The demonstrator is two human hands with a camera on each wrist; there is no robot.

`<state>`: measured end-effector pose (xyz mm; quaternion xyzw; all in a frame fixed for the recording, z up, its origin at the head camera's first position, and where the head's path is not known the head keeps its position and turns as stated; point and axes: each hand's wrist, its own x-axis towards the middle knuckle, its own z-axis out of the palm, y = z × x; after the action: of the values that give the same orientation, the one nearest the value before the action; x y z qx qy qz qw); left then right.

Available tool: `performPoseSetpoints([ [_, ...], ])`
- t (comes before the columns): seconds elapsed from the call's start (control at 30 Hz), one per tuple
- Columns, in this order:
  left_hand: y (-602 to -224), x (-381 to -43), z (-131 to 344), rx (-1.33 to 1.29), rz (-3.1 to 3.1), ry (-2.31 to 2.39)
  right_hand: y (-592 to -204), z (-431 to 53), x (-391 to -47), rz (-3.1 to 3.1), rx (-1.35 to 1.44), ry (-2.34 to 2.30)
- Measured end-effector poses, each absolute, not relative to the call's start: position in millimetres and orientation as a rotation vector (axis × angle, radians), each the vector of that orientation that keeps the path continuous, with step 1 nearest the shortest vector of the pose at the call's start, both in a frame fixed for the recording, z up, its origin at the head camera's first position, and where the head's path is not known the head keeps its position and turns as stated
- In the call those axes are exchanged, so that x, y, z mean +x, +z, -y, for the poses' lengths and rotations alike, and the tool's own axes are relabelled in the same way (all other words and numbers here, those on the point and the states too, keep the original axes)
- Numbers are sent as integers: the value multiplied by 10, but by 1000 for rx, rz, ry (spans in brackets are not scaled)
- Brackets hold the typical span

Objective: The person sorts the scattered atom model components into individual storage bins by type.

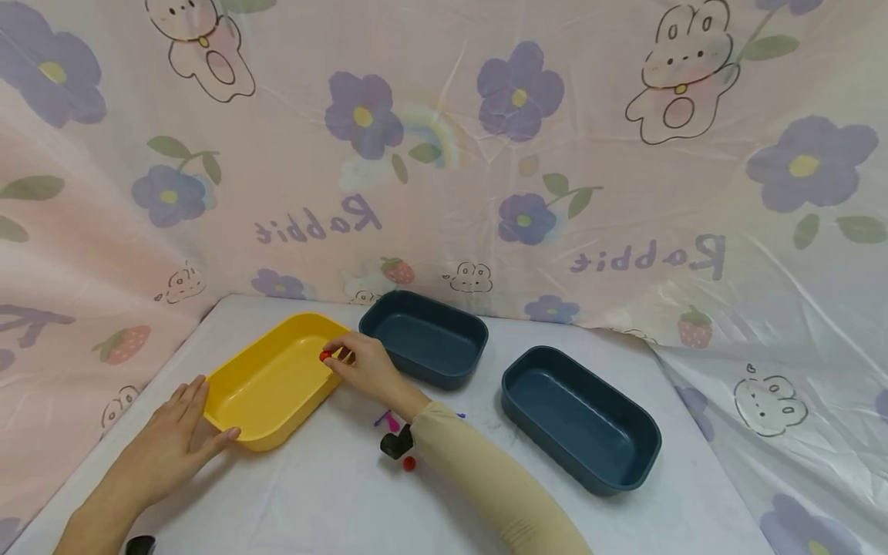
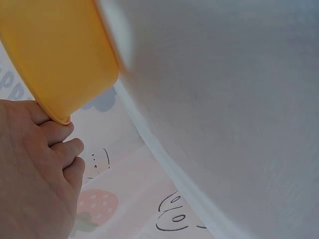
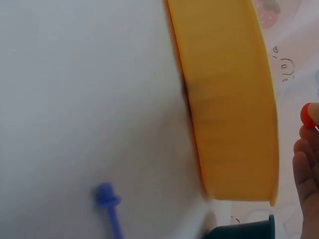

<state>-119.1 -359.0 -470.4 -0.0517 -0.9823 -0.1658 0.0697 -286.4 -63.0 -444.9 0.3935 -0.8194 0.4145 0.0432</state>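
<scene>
Between thumb and fingertips, my right hand (image 1: 364,366) pinches a small red ball (image 1: 325,356) above the right end of the yellow tray (image 1: 277,443). The red ball (image 3: 305,115) also shows at the edge of the right wrist view. My left hand (image 1: 166,435) rests against the tray's near left end, fingers along the outer side and thumb by the front corner. In the left wrist view, the fingertips (image 2: 70,147) touch the yellow rim. Another red ball (image 1: 409,463) lies on the table beside a black piece (image 1: 397,443), below the right forearm.
Two dark blue trays stand to the right, one at the back (image 1: 423,331) and one nearer (image 1: 583,424). A pink piece (image 1: 392,422) and a blue stick-like piece (image 3: 107,196) lie by the right forearm. Behind the white table (image 1: 312,501) hangs a patterned curtain (image 1: 444,193).
</scene>
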Motion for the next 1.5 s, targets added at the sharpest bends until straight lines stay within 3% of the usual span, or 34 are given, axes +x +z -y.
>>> performPoseSetpoints([
  [0.73, -4675, -1222, 3521, -129, 2980, -512, -4503, 1013, -3145, 2728, 1021, 1332],
  [1.5, -4699, -1187, 3580, -123, 2975, -487, -4503, 1095, -3085, 2761, 962, 1332],
])
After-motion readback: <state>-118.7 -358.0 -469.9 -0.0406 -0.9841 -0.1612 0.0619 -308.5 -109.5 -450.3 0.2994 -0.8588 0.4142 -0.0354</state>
